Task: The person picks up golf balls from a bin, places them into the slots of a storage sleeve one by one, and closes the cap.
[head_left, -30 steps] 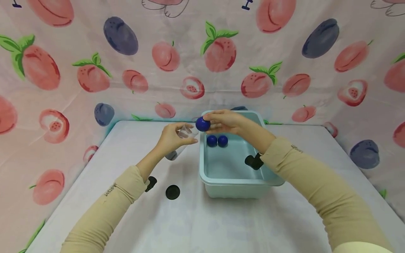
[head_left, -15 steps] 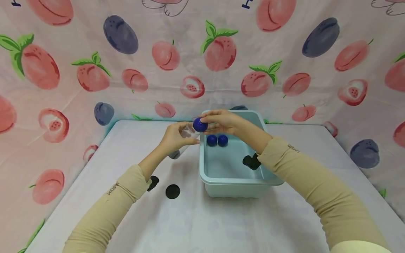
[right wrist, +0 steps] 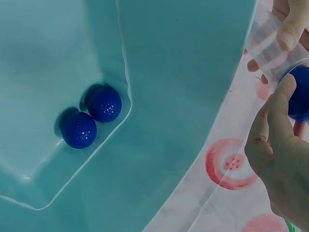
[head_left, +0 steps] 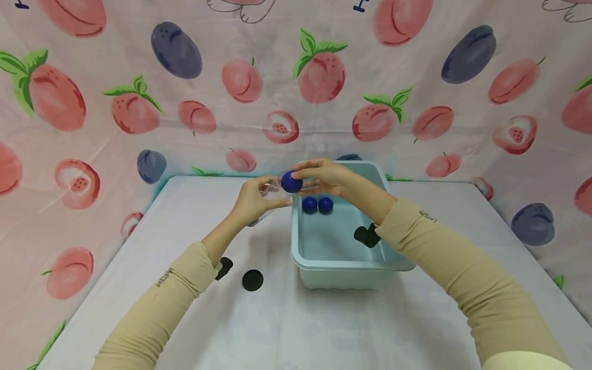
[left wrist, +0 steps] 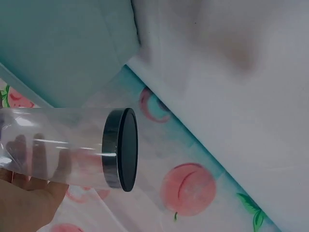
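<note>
My left hand (head_left: 254, 200) grips a clear plastic cylinder (left wrist: 63, 140) with a black base (left wrist: 128, 150); it is tilted, its mouth toward the right hand. My right hand (head_left: 330, 177) pinches a blue ball (head_left: 291, 182) at the cylinder's mouth, just above the bin's left rim. In the right wrist view, the ball sits at the rim of the cylinder, with my right fingers (right wrist: 280, 106) on its near side. Two more blue balls (right wrist: 91, 118) lie side by side on the bottom of the pale blue bin (head_left: 342, 266), in its far left corner.
On the white table (head_left: 277, 329), a black round lid (head_left: 252, 280) lies left of the bin. The black wrist camera parts (head_left: 224, 268) show at both cuffs. A fruit-print cloth (head_left: 277, 61) hangs behind the table.
The right hand has moved the blue ball slightly left, from beside the cylinder to its mouth. The left hand and cylinder have shifted a little right, toward the ball.
</note>
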